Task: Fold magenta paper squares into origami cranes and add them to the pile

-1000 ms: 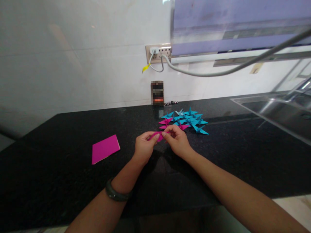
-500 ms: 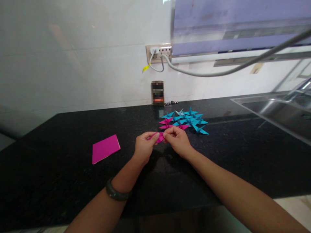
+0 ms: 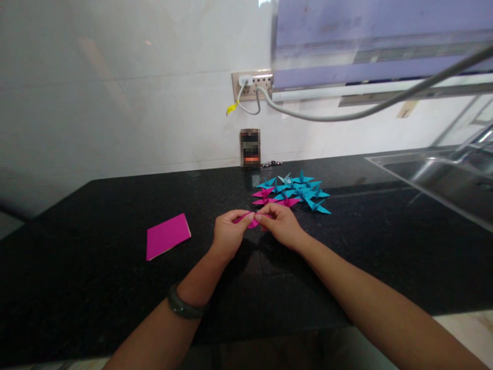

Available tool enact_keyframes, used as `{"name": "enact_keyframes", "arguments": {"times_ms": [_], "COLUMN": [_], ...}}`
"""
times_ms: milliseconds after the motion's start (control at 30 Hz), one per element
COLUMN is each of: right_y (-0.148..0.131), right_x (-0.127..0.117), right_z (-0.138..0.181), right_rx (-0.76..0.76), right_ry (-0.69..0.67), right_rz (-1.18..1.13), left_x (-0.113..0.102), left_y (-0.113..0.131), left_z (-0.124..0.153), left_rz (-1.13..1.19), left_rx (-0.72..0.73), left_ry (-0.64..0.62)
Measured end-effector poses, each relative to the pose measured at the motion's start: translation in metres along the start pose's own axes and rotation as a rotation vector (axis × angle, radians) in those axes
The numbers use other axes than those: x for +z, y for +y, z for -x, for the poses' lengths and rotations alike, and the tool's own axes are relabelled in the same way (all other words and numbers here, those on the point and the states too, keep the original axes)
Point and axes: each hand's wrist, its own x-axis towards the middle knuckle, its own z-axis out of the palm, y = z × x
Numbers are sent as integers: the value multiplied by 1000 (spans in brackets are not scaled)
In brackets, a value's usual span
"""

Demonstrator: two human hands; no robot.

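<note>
Between my two hands is a small folded piece of pink origami paper [image 3: 252, 223], mostly covered by fingers. My left hand [image 3: 230, 234] pinches its left side, thumb on top. From the right, my right hand [image 3: 280, 225] pinches it too, the two thumbs almost meeting. Just beyond my fingers stand several folded paper cranes: blue cranes [image 3: 304, 192], pink cranes [image 3: 264, 193] and a pale blue crane [image 3: 285, 178]. A stack of pink paper squares [image 3: 167, 236] lies on the counter to the left of my left hand.
The black stone countertop [image 3: 115, 293] runs to a tiled wall. A phone [image 3: 250, 148] with a blurred screen leans there beside a beaded strap [image 3: 271, 164]. At right is a metal sink [image 3: 408, 190]. A grey cable [image 3: 335, 118] hangs from the wall socket [image 3: 252, 85].
My right thumb and fingers have shifted slightly left along the pink paper, closer to the left thumb. My left hand has hardly moved.
</note>
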Motion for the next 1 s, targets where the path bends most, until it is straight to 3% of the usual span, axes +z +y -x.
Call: {"name": "enact_keyframes", "arguments": {"times_ms": [167, 400, 533, 633, 767, 1000], "right_y": [6, 8, 3, 3, 5, 4], "right_x": [-2, -3, -1, 1, 4, 7], "right_z": [0, 1, 0, -1, 0, 3], "right_rx": [-50, -38, 66, 129, 166, 174], "right_ry": [-3, -108, 86, 185, 148, 68], "right_rz": [98, 132, -48, -195, -265, -181], "left_x": [-2, -5, -2, -1, 0, 1], "left_y": [-2, 2, 5, 5, 2, 0], "left_z": [-2, -3, -1, 1, 1, -1], "left_rz": [2, 14, 191, 209, 181, 151], "left_rx": [21, -66, -179, -249, -245, -209], "left_ry": [54, -50, -18, -97, -120, -73]}}
